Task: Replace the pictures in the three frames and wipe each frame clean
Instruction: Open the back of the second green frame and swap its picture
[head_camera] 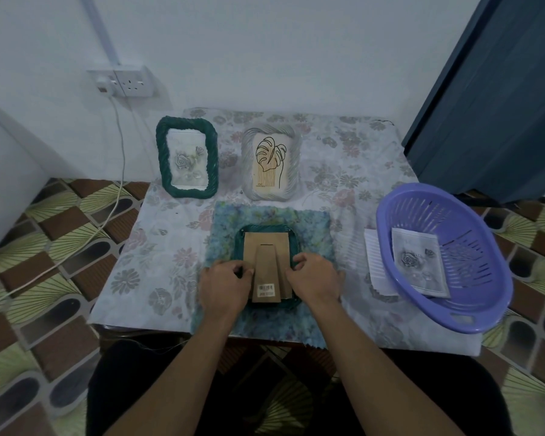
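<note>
**Green frame face down, both hands at its cardboard back**

On the blue-green cloth (310, 226) at the near middle of the floral-covered table (158, 247), a dark green frame (294, 243) face down. Brown cardboard back (266, 239) uppermost, fold-out stand (266, 269) flat along the centre, with a barcode sticker (266, 289) near its lower end.

At the back's left edge, the left hand (224, 287), thumb and fingers curled and pinching the cardboard. At the right edge, the right hand (315, 281), fingertips curled onto the cardboard in the same way.

Farther back, side by side and apart: a second green frame (213, 158) with a rose picture, and a silvery frame (245, 166) with a leaf line drawing.

To the right, a lilac plastic basket (406, 215) with a rose print (419, 265) inside, and a white lined sheet (374, 259) at its left rim.
</note>
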Available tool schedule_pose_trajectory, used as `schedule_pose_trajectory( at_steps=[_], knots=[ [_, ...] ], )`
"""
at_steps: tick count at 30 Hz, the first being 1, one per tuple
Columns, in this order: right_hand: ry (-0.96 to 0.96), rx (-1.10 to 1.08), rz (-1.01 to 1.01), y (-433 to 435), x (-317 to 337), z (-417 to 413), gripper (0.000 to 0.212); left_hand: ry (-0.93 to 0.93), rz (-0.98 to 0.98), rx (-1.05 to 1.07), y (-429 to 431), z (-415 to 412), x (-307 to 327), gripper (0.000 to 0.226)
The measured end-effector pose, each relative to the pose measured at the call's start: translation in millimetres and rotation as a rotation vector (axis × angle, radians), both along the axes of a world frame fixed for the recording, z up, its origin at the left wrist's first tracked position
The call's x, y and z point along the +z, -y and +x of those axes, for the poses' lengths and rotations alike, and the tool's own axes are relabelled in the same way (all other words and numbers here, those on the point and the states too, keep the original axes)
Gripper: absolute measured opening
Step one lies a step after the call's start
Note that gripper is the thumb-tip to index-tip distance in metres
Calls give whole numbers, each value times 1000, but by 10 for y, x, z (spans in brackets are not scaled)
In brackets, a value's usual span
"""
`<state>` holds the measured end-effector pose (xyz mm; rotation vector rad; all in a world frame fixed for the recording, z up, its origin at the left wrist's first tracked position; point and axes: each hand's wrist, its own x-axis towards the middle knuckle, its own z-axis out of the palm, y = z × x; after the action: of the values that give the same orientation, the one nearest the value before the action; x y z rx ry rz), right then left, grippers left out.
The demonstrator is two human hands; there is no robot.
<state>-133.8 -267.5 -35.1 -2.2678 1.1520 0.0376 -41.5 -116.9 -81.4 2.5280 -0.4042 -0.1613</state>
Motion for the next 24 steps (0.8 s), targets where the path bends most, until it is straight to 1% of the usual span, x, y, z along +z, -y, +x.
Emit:
schedule_pose_trajectory(
  at_steps=[3, 6, 11, 16, 18, 20, 22, 24],
  knots=[
    [75, 21, 77, 3, -50, 44, 46, -39, -14, 32, 26, 27, 16, 46],
    [126, 19, 115, 7, -99, 87, 50, -48, 9, 26, 61, 54, 44, 50],
    [92, 51, 43, 0, -130, 91, 33, -85, 14, 21, 114, 130, 52, 47],
    [84, 47, 2, -3, -174, 112, 20, -72, 33, -23, 141, 193, -17, 34],
    [47, 67, -44, -3, -146, 135, 26, -63, 49, -39, 148, 195, 24, 27],
    [34, 139, -106, -5, -135, 174, 42, -77, 86, -53, 162, 200, 88, 23],
    [56, 255, -145, -17, -152, 211, 55, -94, 105, -59, 175, 211, 152, 21],
    [119, 355, -138, -33, -196, 217, 57, -103, 107, -62, 182, 233, 176, 22]
  ],
)
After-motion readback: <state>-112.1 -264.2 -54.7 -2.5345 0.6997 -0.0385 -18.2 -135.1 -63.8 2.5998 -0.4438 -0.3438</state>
